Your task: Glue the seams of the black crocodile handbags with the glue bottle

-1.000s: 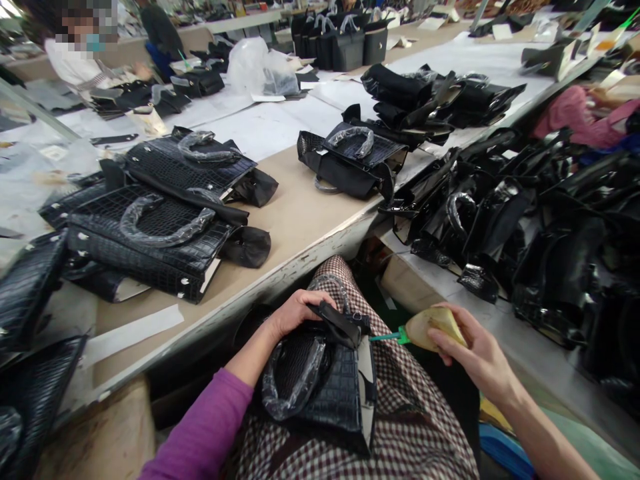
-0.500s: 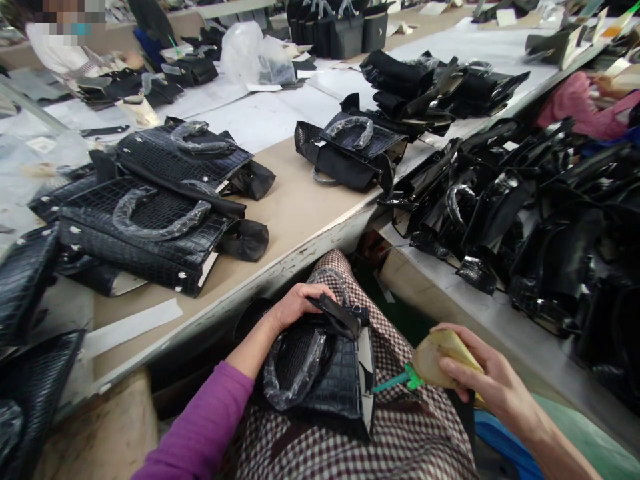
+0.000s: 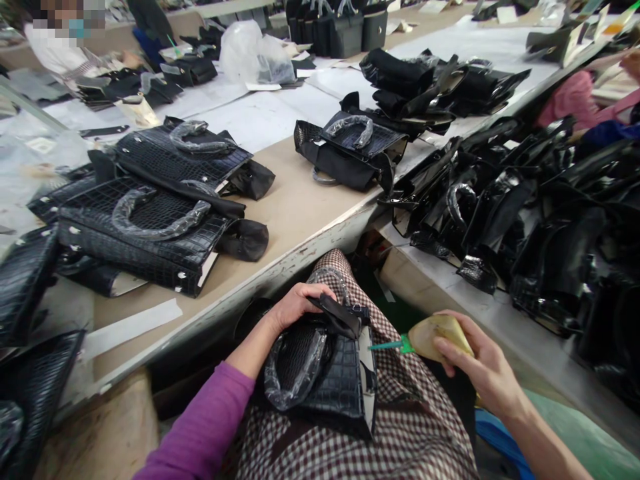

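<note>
A black crocodile-textured handbag (image 3: 333, 380) lies across my lap on a checked apron (image 3: 410, 427), its round handle wrapped in clear plastic. My left hand (image 3: 303, 303) grips the bag's upper edge, fingers curled over a black flap; some fingertips are hidden. In my right hand (image 3: 470, 357) is a yellowish squeeze bottle (image 3: 436, 335) with a green collar and a long thin teal nozzle. The nozzle's tip is at the pale open side edge of the bag, near its upper end; whether it touches I cannot tell.
Several black handbags (image 3: 145, 220) are stacked on the table at left, and another bag (image 3: 355, 143) sits farther back. A dense row of black bags (image 3: 550, 227) fills the bench at right. A pale strip (image 3: 133, 327) lies near the table edge. Other people sit at far left and right.
My right hand has moved the bottle up and slightly left, so the nozzle has gone from the middle of the bag's side edge to its upper part. My left hand stays put.
</note>
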`<state>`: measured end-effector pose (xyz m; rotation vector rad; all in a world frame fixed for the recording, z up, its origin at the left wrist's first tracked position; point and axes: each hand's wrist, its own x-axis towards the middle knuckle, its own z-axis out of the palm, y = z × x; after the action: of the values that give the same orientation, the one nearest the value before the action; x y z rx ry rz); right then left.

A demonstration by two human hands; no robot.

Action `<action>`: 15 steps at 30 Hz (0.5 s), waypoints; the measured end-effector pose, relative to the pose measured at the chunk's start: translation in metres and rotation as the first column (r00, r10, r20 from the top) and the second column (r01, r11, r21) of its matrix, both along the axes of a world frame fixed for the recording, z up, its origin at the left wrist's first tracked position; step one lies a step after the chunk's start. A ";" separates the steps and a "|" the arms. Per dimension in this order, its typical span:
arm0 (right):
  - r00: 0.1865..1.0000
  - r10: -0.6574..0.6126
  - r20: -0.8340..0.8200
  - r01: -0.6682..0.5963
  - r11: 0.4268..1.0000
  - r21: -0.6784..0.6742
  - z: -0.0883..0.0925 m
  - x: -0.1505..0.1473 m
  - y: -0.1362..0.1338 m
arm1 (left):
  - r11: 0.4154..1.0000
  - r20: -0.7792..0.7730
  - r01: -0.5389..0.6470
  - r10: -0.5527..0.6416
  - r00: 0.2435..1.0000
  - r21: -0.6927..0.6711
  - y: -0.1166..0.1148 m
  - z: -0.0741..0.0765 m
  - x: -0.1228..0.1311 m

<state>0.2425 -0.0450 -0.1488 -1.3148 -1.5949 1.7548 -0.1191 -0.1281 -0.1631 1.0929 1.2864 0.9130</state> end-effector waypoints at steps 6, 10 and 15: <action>0.997 -0.067 0.050 0.062 0.993 0.102 -0.008 -0.013 0.004 | 1.000 0.000 -0.006 0.006 1.000 0.010 0.000 0.000 0.001; 0.996 -0.066 0.064 0.058 0.991 0.123 -0.009 -0.013 0.006 | 1.000 -0.001 0.000 0.000 1.000 0.011 0.000 0.000 0.000; 1.000 -0.007 0.024 0.006 0.999 0.033 -0.005 -0.004 0.007 | 1.000 0.005 0.002 -0.002 1.000 0.010 0.000 0.000 0.000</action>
<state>0.2389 -0.0382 -0.1538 -1.3293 -1.6236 1.7076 -0.1187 -0.1284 -0.1634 1.0983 1.2778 0.9211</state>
